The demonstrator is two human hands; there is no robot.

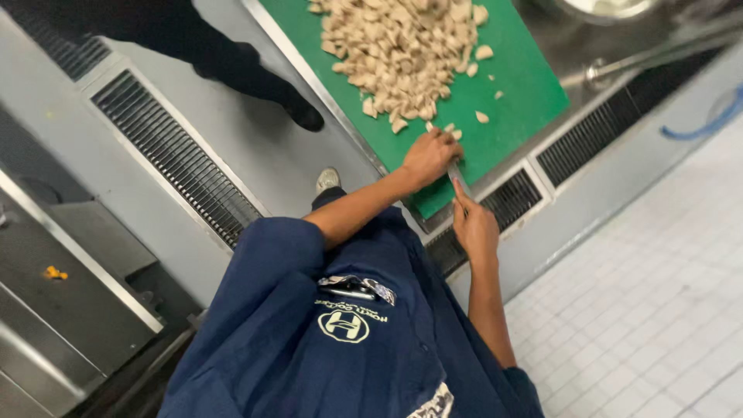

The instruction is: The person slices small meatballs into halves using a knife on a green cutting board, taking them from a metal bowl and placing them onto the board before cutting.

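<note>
Head view, looking straight down my own front.

- Right hand (474, 228): grip clamped on the handle of a narrow steel-bladed kitchen knife (458, 179). The blade runs forward from the grip to the near edge of the flat green plastic cutting board (511, 85).
- Left hand (429, 155): just beyond the knife tip, knuckles up and fingers curled down onto the board. I cannot tell whether this grip is closed on a piece or only pressing. What lies under it is hidden.
- Heap of pale beige chopped pieces (402, 46): well ahead of both grips, covering the far half of the board. A few loose beige bits (482, 117) lie between the heap and the left grip, some touching its fingertips.
- The board sits on a stainless steel table (573, 39). A steel bowl rim (604, 8) shows far ahead and to the right of the grips.
- Another person's black shoe (306, 116) is on the floor off to the left of my left grip. White tiled floor (658, 310) lies right of the right grip.

Judgement: the step in hand is cutting, at the board's near edge, with blade and guiding hand very close together. The next stroke calls for the left fingertips tucked back from the blade and for cut pieces to be swept forward to the heap.
</note>
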